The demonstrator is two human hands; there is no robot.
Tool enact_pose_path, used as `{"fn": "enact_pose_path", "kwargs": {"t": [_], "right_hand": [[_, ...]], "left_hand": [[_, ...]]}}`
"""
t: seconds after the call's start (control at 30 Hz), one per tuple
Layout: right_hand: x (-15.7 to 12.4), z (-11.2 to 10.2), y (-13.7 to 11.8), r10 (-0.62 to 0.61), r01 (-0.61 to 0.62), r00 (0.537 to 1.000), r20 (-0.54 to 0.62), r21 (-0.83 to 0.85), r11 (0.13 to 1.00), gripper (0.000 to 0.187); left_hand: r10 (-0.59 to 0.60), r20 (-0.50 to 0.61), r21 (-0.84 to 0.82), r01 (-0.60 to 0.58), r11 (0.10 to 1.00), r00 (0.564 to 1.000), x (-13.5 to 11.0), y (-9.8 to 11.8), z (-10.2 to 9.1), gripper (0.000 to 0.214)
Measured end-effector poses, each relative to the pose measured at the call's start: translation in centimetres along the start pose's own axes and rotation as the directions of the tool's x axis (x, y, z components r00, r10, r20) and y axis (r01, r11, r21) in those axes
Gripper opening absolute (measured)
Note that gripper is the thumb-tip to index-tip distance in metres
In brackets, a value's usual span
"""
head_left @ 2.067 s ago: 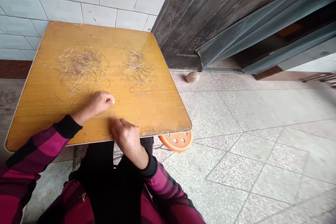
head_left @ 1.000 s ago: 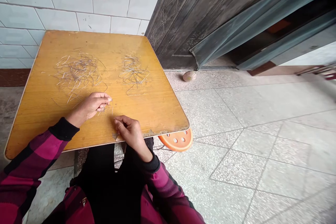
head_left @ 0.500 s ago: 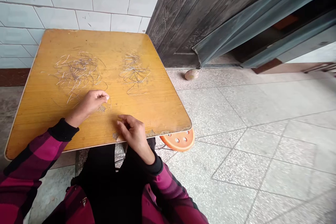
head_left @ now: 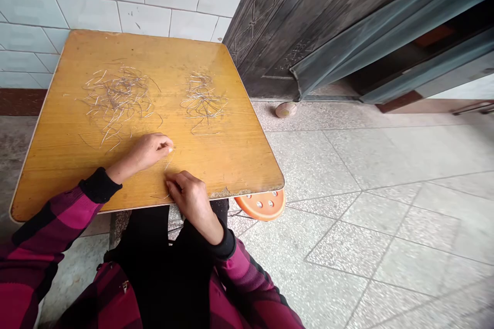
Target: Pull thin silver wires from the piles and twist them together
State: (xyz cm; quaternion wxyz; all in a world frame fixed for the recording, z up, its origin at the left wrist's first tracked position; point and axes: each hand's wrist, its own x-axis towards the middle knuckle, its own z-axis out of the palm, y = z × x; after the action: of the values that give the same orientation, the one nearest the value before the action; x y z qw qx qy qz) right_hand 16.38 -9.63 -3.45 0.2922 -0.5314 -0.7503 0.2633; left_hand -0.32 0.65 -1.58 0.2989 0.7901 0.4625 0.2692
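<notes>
Between my hands a thin wire runs over the near part of the wooden table. My left hand pinches its upper end between thumb and fingertips. Close to the table's front edge, my right hand is closed with thumb and forefinger together at the wire's lower end. A short tail of wire shows just left of the right fingertips. Beyond my left hand lies a loose tangle of thin wires. A smaller, narrower pile of wires lies to its right.
An orange stool sticks out under the table's right front corner. White wall tiles border the table's far side. A dark carved door with a grey-green curtain stands at right. A roundish object sits on the tiled floor.
My left hand has moved right, nearer my right hand, carrying the wire. My right hand's fingers have closed at the wire's lower end. The whole view has shifted slightly.
</notes>
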Motion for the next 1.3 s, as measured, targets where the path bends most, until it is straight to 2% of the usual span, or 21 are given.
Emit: {"fn": "enact_pose_path", "kwargs": {"t": [0.13, 0.2, 0.27, 0.37, 0.43, 0.5, 0.57, 0.63, 0.7, 0.77, 0.83, 0.9, 0.93, 1.0, 1.1, 1.17, 1.3], "right_hand": [[0.3, 0.2, 0.5, 0.095, -0.077, 0.993, -0.073, 0.22, 0.973, 0.013], [0.4, 0.1, 0.6, 0.171, -0.132, 0.981, -0.09, 0.336, 0.933, 0.011], [0.5, -0.1, 0.6, 0.219, -0.158, 0.97, -0.104, 0.417, 0.895, 0.012], [0.7, -0.3, 0.5, 0.249, -0.164, 0.962, -0.109, 0.498, 0.851, 0.013], [0.8, -0.2, 0.6, 0.262, -0.171, 0.961, -0.09, 0.551, 0.817, 0.014], [1.0, -0.2, 0.8, 0.266, -0.174, 0.961, -0.078, 0.577, 0.798, 0.016], [1.2, -0.4, 1.2, 0.236, -0.151, 0.967, -0.097, 0.531, 0.834, 0.016], [1.4, -1.0, 1.5, 0.161, -0.094, 0.979, -0.123, 0.429, 0.898, 0.014], [1.5, -1.9, 1.8, 0.072, -0.031, 0.993, -0.097, 0.37, 0.929, 0.014], [1.7, -2.9, 2.0, 0.017, -0.018, 1.0, 0.007, 0.419, 0.908, 0.015], [2.0, -3.7, 2.1, -0.01, -0.065, 0.99, 0.143, 0.509, 0.858, 0.018], [2.4, -4.4, 2.2, -0.048, -0.106, 0.966, 0.256, 0.556, 0.824, 0.021], [2.7, -4.7, 2.2, -0.073, -0.108, 0.954, 0.292, 0.561, 0.821, 0.021], [3.3, -5.4, 2.3, -0.128, -0.08, 0.933, 0.337, 0.54, 0.838, 0.019], [4.1, -6.3, 2.4, -0.182, 0.004, 0.919, 0.349, 0.454, 0.891, 0.014], [4.6, -6.7, 2.5, -0.221, 0.084, 0.916, 0.334, 0.379, 0.921, 0.011], [4.7, -6.2, 2.2, -0.279, 0.254, 0.93, 0.239, 0.133, 0.958, 0.011]], "left_hand": [[0.013, -0.207, 0.041, -0.005, 0.999, 0.978, -1.4, 0.6, -1.7, 0.016], [-0.014, -0.219, -0.006, 0.013, 1.0, 0.976, -2.2, 1.0, -2.3, 0.017], [-0.074, -0.077, -0.107, 0.066, 0.992, 0.994, -2.8, 1.3, -2.3, 0.019], [-0.159, 0.153, -0.234, 0.192, 0.953, 0.975, -3.2, 1.7, -1.5, 0.022], [-0.168, 0.194, -0.279, 0.219, 0.935, 0.966, -3.3, 2.0, -1.0, 0.025], [-0.144, 0.114, -0.262, 0.17, 0.95, 0.983, -3.5, 2.5, -1.0, 0.027], [-0.073, -0.086, -0.17, 0.058, 0.984, 0.994, -3.7, 3.1, -1.3, 0.026], [0.023, -0.292, -0.051, -0.039, 0.998, 0.956, -3.8, 3.3, -1.8, 0.02], [0.038, -0.386, -0.02, -0.05, 0.999, 0.922, -3.7, 3.0, -2.3, 0.017], [-0.068, -0.3, -0.144, 0.025, 0.989, 0.952, -3.3, 2.4, -2.7, 0.028], [-0.18, -0.043, -0.354, 0.154, 0.923, 0.983, -2.8, 1.8, -3.0, 0.033], [-0.2, 0.191, -0.51, 0.271, 0.816, 0.961, -2.5, 1.4, -3.2, 0.034], [-0.191, 0.262, -0.553, 0.309, 0.774, 0.946, -2.4, 1.3, -3.2, 0.034], [-0.169, 0.346, -0.571, 0.35, 0.743, 0.923, -2.4, 1.2, -3.2, 0.029], [-0.168, 0.392, -0.513, 0.367, 0.776, 0.904, -2.3, 1.3, -3.1, 0.022], [-0.185, 0.371, -0.493, 0.362, 0.792, 0.91, -2.3, 1.2, -2.9, 0.021], [-0.276, 0.195, -0.506, 0.337, 0.794, 0.941, -2.4, 1.6, -2.0, 0.022]]}}
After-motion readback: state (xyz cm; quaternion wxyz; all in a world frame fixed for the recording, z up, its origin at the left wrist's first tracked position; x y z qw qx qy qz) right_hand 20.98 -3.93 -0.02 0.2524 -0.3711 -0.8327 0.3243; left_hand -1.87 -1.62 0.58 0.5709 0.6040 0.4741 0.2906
